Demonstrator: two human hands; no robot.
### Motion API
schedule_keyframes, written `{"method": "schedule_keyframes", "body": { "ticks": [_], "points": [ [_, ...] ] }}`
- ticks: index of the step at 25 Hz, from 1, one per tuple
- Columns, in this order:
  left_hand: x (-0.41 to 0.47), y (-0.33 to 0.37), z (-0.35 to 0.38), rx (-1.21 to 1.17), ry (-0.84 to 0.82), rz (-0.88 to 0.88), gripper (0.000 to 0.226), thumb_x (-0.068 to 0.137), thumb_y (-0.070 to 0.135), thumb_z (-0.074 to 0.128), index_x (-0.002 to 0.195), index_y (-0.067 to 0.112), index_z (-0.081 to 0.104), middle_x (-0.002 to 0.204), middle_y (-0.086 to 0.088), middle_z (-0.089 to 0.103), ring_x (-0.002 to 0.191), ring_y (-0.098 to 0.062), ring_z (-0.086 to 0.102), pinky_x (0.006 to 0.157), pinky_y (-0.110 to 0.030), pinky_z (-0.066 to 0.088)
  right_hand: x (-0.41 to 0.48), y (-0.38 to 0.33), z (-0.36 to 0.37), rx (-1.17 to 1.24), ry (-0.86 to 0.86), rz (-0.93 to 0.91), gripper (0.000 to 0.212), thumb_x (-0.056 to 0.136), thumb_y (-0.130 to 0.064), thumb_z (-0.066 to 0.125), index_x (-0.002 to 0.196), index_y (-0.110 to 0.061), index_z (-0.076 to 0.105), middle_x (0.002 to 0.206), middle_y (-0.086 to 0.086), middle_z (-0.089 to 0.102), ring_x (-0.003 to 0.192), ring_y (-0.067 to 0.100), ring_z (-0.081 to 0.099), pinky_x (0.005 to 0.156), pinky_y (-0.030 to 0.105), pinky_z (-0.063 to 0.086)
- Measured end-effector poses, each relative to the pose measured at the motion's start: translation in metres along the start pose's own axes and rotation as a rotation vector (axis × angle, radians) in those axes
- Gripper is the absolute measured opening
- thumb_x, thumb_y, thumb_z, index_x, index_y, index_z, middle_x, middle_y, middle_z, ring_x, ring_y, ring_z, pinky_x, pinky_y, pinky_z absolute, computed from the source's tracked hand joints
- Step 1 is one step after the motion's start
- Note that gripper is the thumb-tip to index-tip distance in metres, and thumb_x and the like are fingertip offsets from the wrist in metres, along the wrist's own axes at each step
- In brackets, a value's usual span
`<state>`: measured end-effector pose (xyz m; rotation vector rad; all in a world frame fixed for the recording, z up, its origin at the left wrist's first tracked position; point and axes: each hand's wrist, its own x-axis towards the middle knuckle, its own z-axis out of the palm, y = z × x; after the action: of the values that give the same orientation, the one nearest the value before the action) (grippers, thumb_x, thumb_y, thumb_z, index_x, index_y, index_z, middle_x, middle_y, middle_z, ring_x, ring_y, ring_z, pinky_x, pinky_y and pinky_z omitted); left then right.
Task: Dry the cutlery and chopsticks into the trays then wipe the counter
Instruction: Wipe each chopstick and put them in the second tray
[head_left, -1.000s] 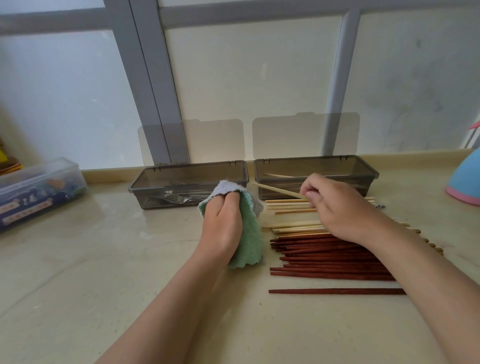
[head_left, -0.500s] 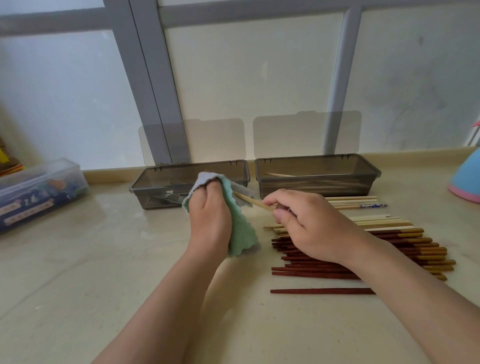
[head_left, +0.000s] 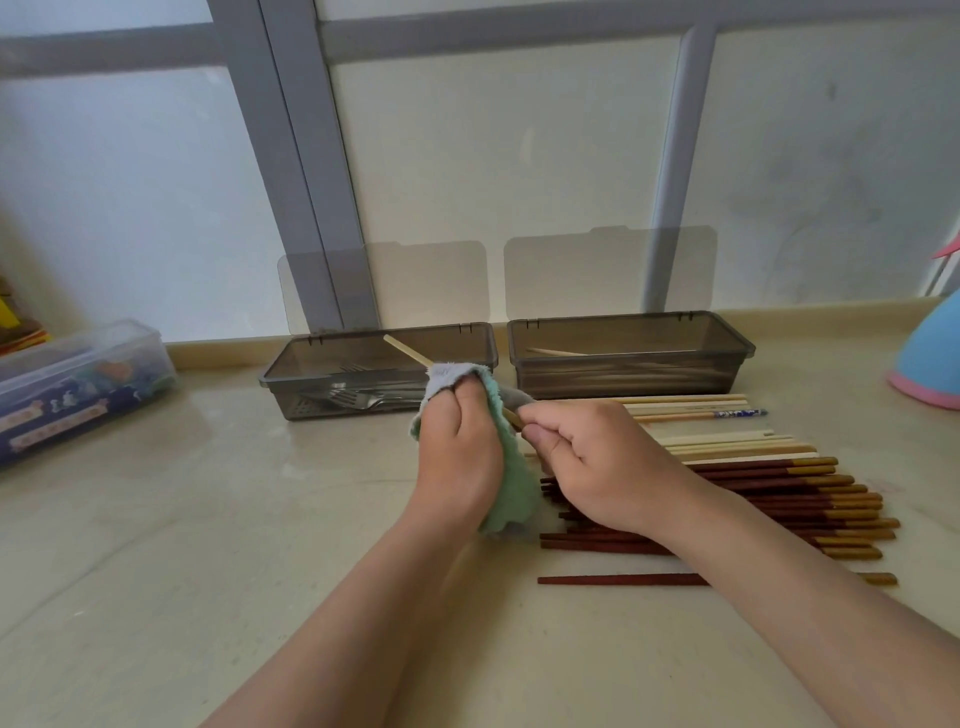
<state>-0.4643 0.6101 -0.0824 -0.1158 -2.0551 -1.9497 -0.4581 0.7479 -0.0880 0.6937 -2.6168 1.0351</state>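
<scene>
Frosted window panes back a pale stone surface (head_left: 156, 571) where the drying is under way. At its centre the left hand (head_left: 457, 462) is closed around a green cloth (head_left: 511, 493), which is bunched about a pale wooden chopstick (head_left: 410, 352); the stick's far end pokes out past the cloth, up and to the left, over the left tray (head_left: 379, 371). The right hand (head_left: 597, 462) is closed too, pinching the stick's near end just beside the cloth.

A stick like this looks light, stiff and smooth, probably a little slippery if wet, so a pinch at one end with the cloth wrapped round the shaft seems the sensible hold.

Under and beyond the right hand lies the waiting row of chopsticks (head_left: 779, 499), pale ones farther off, dark red ones with golden ends nearer, one dark red stick apart at the front. Behind them the right tray (head_left: 631, 358), lid raised, holds at least one pale stick; the left tray holds forks (head_left: 353, 397). Well apart, a clear lidded box (head_left: 78, 384) sits at the far left, and a blue and pink object (head_left: 930, 358) at the right edge.
</scene>
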Motion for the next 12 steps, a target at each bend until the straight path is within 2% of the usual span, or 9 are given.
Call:
{"method": "schedule_keyframes", "body": {
  "ticks": [3,5,7,8,10,12],
  "points": [
    [0.012,0.000,-0.007,-0.017,0.113,-0.046,0.048,0.107,0.021,0.032,0.070,0.014,0.062,0.054,0.008,0.056,0.047,-0.002,0.049,0.044,-0.014,0.040,0.000,0.004,-0.013,-0.037,-0.085,0.071,0.030,0.105,-0.024,0.046,0.085,-0.017,0.067,0.066,0.006,0.062,0.060,0.019,0.055,0.061,0.041,0.047],
    [0.021,-0.002,-0.014,-0.055,0.183,-0.076,0.050,0.107,0.021,0.030,0.079,0.007,0.069,0.056,0.005,0.060,0.045,-0.003,0.050,0.044,-0.016,0.042,-0.001,0.006,-0.020,-0.070,-0.127,0.117,0.029,0.105,-0.027,0.047,0.086,-0.025,0.069,0.066,0.006,0.063,0.057,0.018,0.055,0.060,0.041,0.047],
    [0.018,-0.002,-0.012,-0.028,0.143,-0.052,0.049,0.107,0.022,0.030,0.081,0.008,0.068,0.067,-0.004,0.061,0.050,-0.005,0.050,0.049,-0.019,0.044,-0.001,0.004,-0.018,-0.055,-0.138,0.118,0.030,0.105,-0.024,0.048,0.083,-0.032,0.066,0.062,-0.001,0.059,0.055,0.009,0.050,0.058,0.033,0.042],
    [0.011,-0.003,-0.009,0.013,0.090,-0.021,0.046,0.108,0.020,0.030,0.076,0.012,0.063,0.069,-0.003,0.058,0.053,-0.003,0.050,0.054,-0.019,0.044,-0.002,0.000,-0.014,-0.031,-0.132,0.102,0.032,0.104,-0.021,0.049,0.077,-0.033,0.062,0.062,-0.005,0.057,0.057,0.007,0.050,0.058,0.029,0.041],
    [-0.001,-0.004,0.000,0.095,-0.027,0.043,0.044,0.108,0.016,0.032,0.068,0.018,0.051,0.064,0.006,0.051,0.052,0.003,0.047,0.056,-0.015,0.040,-0.002,-0.005,-0.005,0.003,-0.096,0.081,0.033,0.103,-0.017,0.050,0.071,-0.024,0.057,0.064,-0.006,0.056,0.061,0.010,0.052,0.059,0.028,0.042],
    [-0.002,-0.007,0.003,0.123,-0.093,0.068,0.044,0.107,0.015,0.034,0.064,0.017,0.047,0.058,0.010,0.047,0.052,0.001,0.043,0.057,-0.017,0.039,-0.002,-0.006,-0.005,0.007,-0.050,0.084,0.030,0.103,-0.017,0.051,0.074,-0.013,0.058,0.066,0.001,0.059,0.061,0.014,0.054,0.061,0.034,0.045]
  ]
}}
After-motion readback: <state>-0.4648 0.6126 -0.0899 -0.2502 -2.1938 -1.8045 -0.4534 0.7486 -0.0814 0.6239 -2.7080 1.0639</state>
